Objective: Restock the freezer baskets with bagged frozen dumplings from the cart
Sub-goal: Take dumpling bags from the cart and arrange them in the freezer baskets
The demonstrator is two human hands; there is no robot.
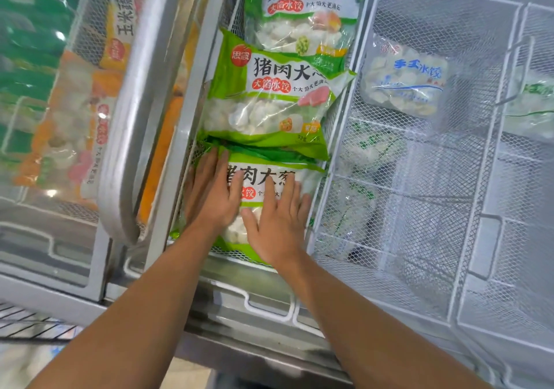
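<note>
- The narrow wire basket [328,161] in the open freezer holds three green-and-white dumpling bags in a row, each overlapping the next.
- The nearest bag [269,179] lies flat at the basket's front end, its far edge tucked under the middle bag [269,101]; the far bag [302,14] sits beyond that.
- The left hand [211,194] rests palm down on the nearest bag's left side, fingers straight and close together, tips up at the bag's dark green top seam.
- The right hand [277,224] lies flat just beside it on the bag's middle, fingers straight and slightly spread; neither hand curls round anything.
- The middle bag reads 猪肉大葱 with 大馅水饺 in red ovals; the far bag reads 鸡蛋韭菜.
- The wide basket [425,239] to the right holds a clear bag [404,80] printed 手工水饺 in blue, leaning against its far side.
- Under the glass lid [75,119] at left lie orange bags [69,137], blurred by glare; possibly corn dumplings.
</note>
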